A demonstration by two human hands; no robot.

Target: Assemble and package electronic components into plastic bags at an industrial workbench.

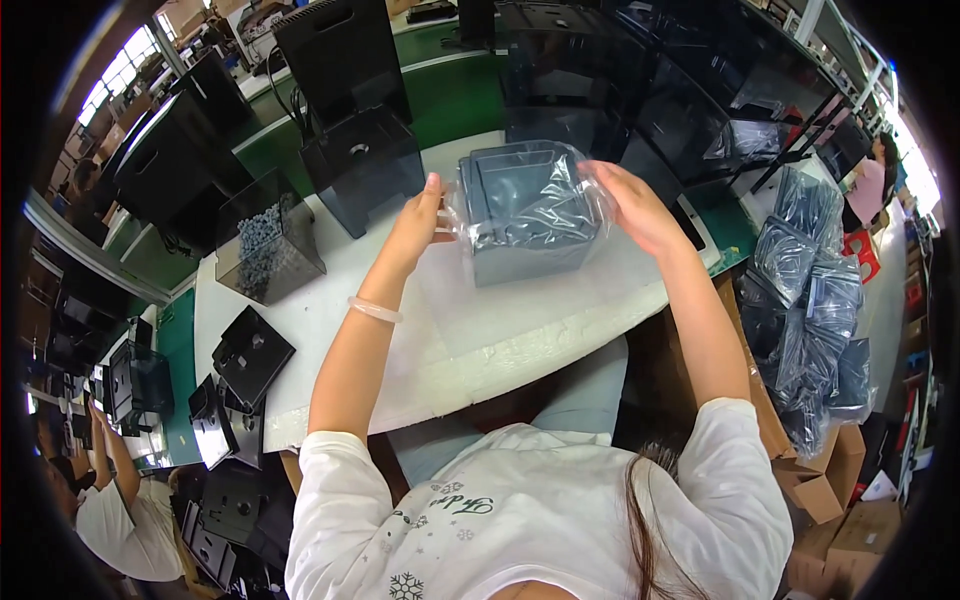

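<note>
A dark grey box-shaped plastic part wrapped in a clear plastic bag (pixel 525 212) stands on the white foam-covered table (pixel 470 340) in front of me. My left hand (pixel 420 218) grips the bag at the part's left side. On the right side, my right hand (pixel 635 205) holds the bag, fingers spread over the film. A pale bangle sits on my left wrist.
A smoky clear bin of small grey pieces (pixel 265 245) stands at the left. Black housings (pixel 362 165) sit behind it. Flat black parts (pixel 250 355) lie at the table's left end. Bagged parts (pixel 810 300) are stacked at right above cardboard boxes (pixel 825 485). Another person (pixel 110 510) works at lower left.
</note>
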